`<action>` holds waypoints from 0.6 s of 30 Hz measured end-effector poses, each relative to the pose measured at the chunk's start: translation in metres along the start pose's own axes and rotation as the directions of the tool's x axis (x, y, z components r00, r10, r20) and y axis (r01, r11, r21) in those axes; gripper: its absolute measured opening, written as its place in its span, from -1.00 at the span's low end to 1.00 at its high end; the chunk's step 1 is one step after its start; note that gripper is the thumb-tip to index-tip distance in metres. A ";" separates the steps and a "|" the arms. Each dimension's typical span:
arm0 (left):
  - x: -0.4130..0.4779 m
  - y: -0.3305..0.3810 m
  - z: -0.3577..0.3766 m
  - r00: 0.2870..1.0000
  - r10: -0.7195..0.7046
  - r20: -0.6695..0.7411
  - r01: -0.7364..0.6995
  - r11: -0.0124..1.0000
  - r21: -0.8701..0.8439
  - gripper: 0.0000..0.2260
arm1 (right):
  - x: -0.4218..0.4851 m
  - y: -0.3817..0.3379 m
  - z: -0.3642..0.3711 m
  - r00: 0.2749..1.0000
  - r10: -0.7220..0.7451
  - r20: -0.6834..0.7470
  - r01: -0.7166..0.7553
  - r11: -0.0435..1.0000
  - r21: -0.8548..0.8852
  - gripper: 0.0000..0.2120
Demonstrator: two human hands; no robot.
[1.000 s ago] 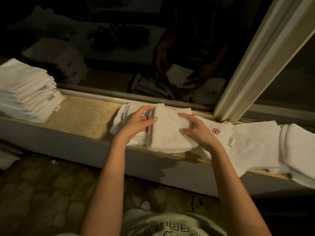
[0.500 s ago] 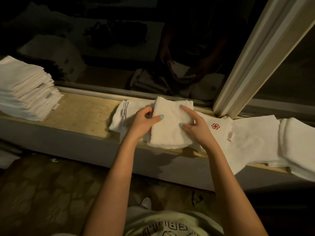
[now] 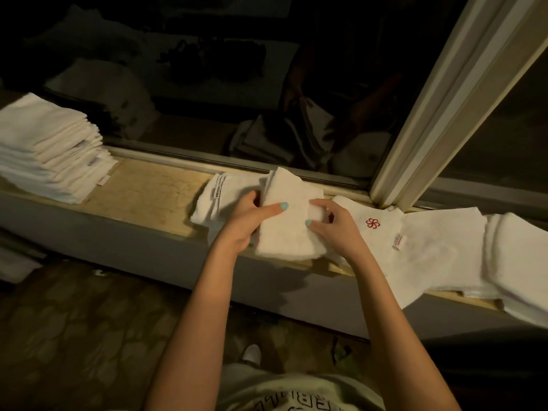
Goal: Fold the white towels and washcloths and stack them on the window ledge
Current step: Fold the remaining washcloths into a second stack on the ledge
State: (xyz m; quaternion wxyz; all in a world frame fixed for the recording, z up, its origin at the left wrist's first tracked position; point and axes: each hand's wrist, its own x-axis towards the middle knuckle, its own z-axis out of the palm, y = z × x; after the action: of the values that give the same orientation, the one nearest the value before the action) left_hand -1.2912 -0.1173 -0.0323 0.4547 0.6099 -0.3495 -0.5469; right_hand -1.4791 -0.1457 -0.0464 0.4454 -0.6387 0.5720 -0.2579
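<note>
Left to right: a tall stack of folded washcloths (image 3: 50, 152) stands at the left end of the window ledge (image 3: 148, 188), small tags protruding from its right edge, their print too small to read. Past a bare stretch of ledge lies a loosely folded cloth (image 3: 212, 200) bearing a narrow white label with black lettering set vertically; the letters cannot be made out. The left hand (image 3: 246, 223) grips the left edge of the folded washcloth (image 3: 286, 232), thumb on top and fingers tucked beneath. The right hand (image 3: 335, 229) pinches its right edge with curled fingers. A second ago both hands pressed this washcloth flat; now they have closed on its sides and its far edge has risen off the cloths below, while the near edge overhangs the front of the ledge. The fold therefore appears finished, and the piece seems ready for transfer, probably to the stack at left. Touching the right hand lies an unfolded towel (image 3: 439, 250) with a red flower emblem (image 3: 372, 223) and a white tag (image 3: 399, 242) printed in red, illegible here. Further folded towels (image 3: 522, 262) rest at the far right. On the shirt (image 3: 296, 396) below, block letters are cut off by the frame.
</note>
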 end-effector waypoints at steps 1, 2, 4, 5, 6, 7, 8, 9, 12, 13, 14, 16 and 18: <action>-0.001 0.001 0.001 1.000 0.011 0.006 -0.010 0.999 -0.046 -0.56 | -0.002 0.000 -0.003 1.000 -0.025 0.007 0.024 0.999 0.041 -0.63; -0.003 0.004 0.001 1.000 0.028 0.014 -0.027 0.996 -0.084 -0.55 | -0.004 0.000 -0.005 0.998 -0.054 0.019 0.052 0.994 0.093 -0.64; -0.008 0.012 0.002 0.997 0.067 0.026 -0.062 0.985 -0.162 -0.52 | -0.006 -0.002 -0.008 0.993 -0.099 0.058 0.084 0.970 0.226 -0.61; -0.010 0.017 0.001 0.996 0.083 0.022 -0.077 0.977 -0.197 -0.49 | -0.007 -0.004 -0.009 0.991 -0.103 0.089 0.072 0.953 0.294 -0.55; -0.012 0.022 -0.001 0.995 0.097 0.018 -0.090 0.969 -0.230 -0.45 | -0.006 -0.004 -0.009 0.988 -0.096 0.125 0.045 0.931 0.361 -0.48; -0.013 0.026 -0.003 0.994 0.107 0.011 -0.101 0.960 -0.260 -0.41 | -0.004 -0.005 -0.009 0.983 -0.076 0.167 -0.003 0.905 0.426 -0.40; -0.014 0.030 -0.006 0.994 0.113 0.005 -0.107 0.953 -0.284 -0.39 | 0.000 -0.006 -0.010 0.976 -0.052 0.212 -0.060 0.870 0.489 -0.32; -0.013 0.034 -0.009 0.993 0.117 0.002 -0.111 0.947 -0.301 -0.40 | 0.004 -0.008 -0.011 0.965 -0.036 0.258 -0.113 0.835 0.539 -0.26; -0.011 0.049 -0.016 0.991 0.137 0.016 -0.124 0.936 -0.331 -0.49 | 0.017 -0.018 -0.012 0.940 -0.055 0.336 -0.160 0.801 0.577 -0.24; -0.010 0.055 -0.019 0.989 0.146 0.021 -0.130 0.931 -0.342 -0.49 | 0.020 -0.024 -0.012 0.934 -0.048 0.353 -0.173 0.805 0.567 -0.26; -0.009 0.061 -0.022 0.987 0.156 0.026 -0.137 0.925 -0.355 -0.48 | 0.025 -0.030 -0.011 0.929 -0.038 0.368 -0.188 0.810 0.556 -0.24; -0.005 0.072 -0.028 0.983 0.180 0.032 -0.156 0.916 -0.369 -0.48 | 0.033 -0.039 -0.008 0.914 -0.025 0.406 -0.227 0.797 0.559 -0.12; -0.001 0.079 -0.038 0.980 0.198 0.032 -0.174 0.915 -0.363 -0.52 | 0.038 -0.048 -0.006 0.930 -0.011 0.367 -0.229 0.763 0.604 -0.12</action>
State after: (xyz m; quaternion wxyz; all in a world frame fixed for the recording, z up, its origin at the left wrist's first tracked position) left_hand -1.2483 -0.1366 0.0413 0.5960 0.4618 -0.3155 -0.5761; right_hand -1.4518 -0.1864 -0.0096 0.7440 -0.4497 0.3987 -0.2922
